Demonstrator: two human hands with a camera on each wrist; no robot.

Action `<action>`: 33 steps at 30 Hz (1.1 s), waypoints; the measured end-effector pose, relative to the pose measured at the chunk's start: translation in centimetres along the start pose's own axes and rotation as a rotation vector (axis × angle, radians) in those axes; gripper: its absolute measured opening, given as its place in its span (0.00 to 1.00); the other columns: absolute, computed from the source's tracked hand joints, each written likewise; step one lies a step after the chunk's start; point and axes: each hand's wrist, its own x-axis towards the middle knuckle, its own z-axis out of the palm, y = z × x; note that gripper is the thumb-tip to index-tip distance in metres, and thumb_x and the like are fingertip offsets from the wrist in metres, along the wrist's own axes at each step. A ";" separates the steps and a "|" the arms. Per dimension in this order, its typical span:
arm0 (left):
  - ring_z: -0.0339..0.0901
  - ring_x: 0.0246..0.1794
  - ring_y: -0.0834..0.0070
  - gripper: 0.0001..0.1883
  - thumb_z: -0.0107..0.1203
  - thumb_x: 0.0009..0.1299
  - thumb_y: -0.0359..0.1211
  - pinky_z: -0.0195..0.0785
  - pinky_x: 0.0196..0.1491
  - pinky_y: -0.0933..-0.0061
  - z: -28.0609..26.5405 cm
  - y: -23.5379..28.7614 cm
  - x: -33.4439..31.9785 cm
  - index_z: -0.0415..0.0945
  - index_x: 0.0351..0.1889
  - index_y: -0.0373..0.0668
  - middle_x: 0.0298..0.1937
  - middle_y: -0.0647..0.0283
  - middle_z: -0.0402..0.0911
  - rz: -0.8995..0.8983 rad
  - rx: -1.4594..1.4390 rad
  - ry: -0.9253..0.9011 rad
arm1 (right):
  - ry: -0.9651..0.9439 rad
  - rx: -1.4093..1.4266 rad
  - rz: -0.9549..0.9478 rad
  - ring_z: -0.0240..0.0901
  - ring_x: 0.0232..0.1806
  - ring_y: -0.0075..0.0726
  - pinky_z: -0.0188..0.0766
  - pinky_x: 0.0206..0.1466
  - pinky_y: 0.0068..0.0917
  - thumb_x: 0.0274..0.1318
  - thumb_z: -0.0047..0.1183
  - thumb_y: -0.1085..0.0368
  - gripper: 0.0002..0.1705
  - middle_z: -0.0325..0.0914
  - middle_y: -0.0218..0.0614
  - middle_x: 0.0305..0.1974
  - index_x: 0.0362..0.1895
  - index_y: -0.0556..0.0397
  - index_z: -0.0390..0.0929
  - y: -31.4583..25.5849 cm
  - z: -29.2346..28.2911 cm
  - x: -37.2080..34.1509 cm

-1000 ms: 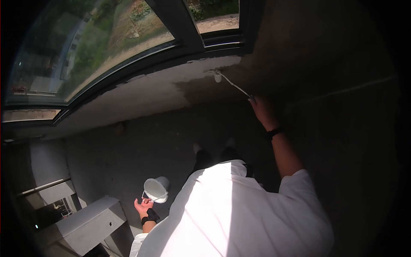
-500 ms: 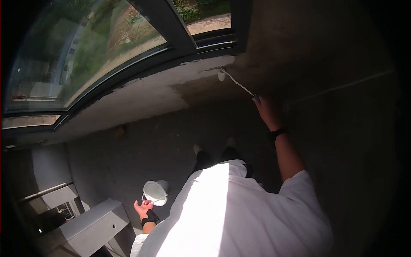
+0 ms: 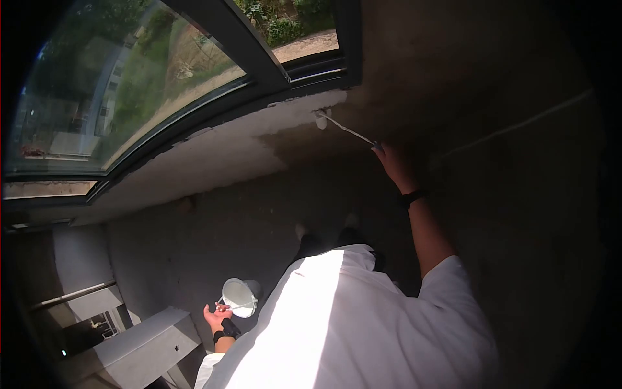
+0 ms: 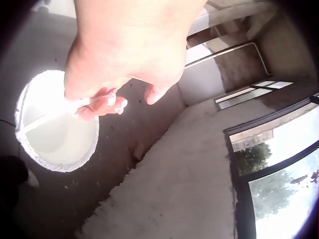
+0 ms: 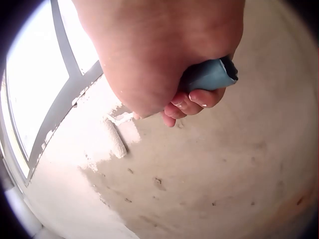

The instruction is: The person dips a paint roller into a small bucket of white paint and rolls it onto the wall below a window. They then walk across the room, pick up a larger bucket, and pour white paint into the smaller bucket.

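Observation:
My right hand (image 5: 164, 55) grips the blue handle (image 5: 209, 75) of a small paint roller, whose white sleeve (image 5: 116, 140) lies against the wall at the edge of a white-coated patch. In the head view the roller sleeve (image 3: 322, 121) touches the wall below the window corner, its thin rod running to my right hand (image 3: 396, 168). Fingers of my left hand (image 4: 129, 55) curl round the wire handle of a white bucket (image 4: 60, 144) holding pale liquid. Low on the left of the head view, the bucket (image 3: 238, 299) hangs tilted beside my left hand (image 3: 219, 318).
A dark-framed window (image 3: 259, 84) runs above the partly white wall (image 3: 220, 146). The wall right of the roller is bare brown-grey (image 3: 453, 84). My shoes stand on the dark floor (image 3: 227, 227). A pale boxy ledge (image 3: 142, 343) is at the lower left.
Over the last half second the roller and my right hand have shifted slightly left in the head view, after a small shift right. The left hand still holds the bucket, which appears slightly lower.

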 end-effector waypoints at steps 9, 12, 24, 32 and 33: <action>0.55 0.17 0.75 0.24 0.48 0.68 0.55 0.56 0.44 0.67 -0.4 0.0 -0.3 0.68 0.35 0.40 0.20 0.67 0.63 0.005 -0.082 -0.025 | -0.161 -0.254 0.037 0.77 0.34 0.59 0.73 0.36 0.48 0.69 0.49 0.49 0.21 0.80 0.50 0.31 0.32 0.54 0.78 -3.9 -0.3 0.3; 0.56 0.17 0.75 0.24 0.49 0.68 0.54 0.57 0.43 0.67 -0.5 2.0 1.7 0.68 0.36 0.40 0.21 0.67 0.64 0.002 -0.067 -0.059 | -0.145 -0.231 0.037 0.77 0.35 0.59 0.73 0.36 0.48 0.69 0.49 0.49 0.21 0.80 0.50 0.32 0.33 0.55 0.77 -4.4 0.7 0.7; 0.59 0.16 0.73 0.24 0.50 0.66 0.55 0.60 0.35 0.69 0.8 2.2 0.6 0.68 0.33 0.41 0.22 0.67 0.65 -0.030 0.007 -0.002 | -0.104 -0.209 0.028 0.78 0.33 0.58 0.74 0.35 0.49 0.68 0.51 0.49 0.21 0.80 0.47 0.29 0.32 0.54 0.78 -5.7 -1.7 -0.2; 0.56 0.17 0.72 0.25 0.48 0.67 0.55 0.58 0.40 0.66 1.6 3.2 1.3 0.67 0.35 0.39 0.22 0.66 0.62 -0.006 0.008 -0.020 | -0.027 -0.190 0.072 0.78 0.32 0.58 0.73 0.35 0.48 0.68 0.51 0.51 0.19 0.79 0.49 0.28 0.32 0.54 0.76 -0.9 -5.2 -1.5; 0.57 0.18 0.73 0.25 0.48 0.68 0.55 0.57 0.41 0.65 1.3 3.4 1.8 0.67 0.34 0.39 0.22 0.67 0.62 -0.013 0.018 -0.026 | -0.038 -0.218 0.088 0.78 0.32 0.58 0.73 0.35 0.48 0.68 0.51 0.51 0.19 0.79 0.48 0.28 0.32 0.54 0.76 -0.8 -6.5 -1.6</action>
